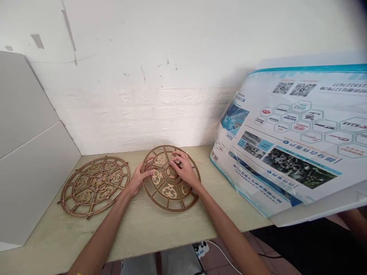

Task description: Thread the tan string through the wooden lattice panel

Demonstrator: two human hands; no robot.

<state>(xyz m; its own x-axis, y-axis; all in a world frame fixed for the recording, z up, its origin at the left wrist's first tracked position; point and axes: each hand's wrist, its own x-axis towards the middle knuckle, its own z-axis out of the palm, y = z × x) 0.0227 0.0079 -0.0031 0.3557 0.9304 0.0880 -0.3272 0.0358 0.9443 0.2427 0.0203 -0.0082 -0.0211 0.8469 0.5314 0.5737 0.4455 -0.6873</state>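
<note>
My left hand (139, 176) clamps the rim of the round brown wooden fretwork disc (169, 191) at the beige table's (149, 229) middle; my right hand (183, 168) rests on it, fingers spread.

The right fretwork disc (169, 191) and the left fretwork disc (94, 186), 2 alike, look like thin matt brown wood, the table top (160, 229) is pale, matt and faintly grained, the wall (177, 49) is rough white paint, and the printed poster (301, 152) is smooth and glossy.
</note>
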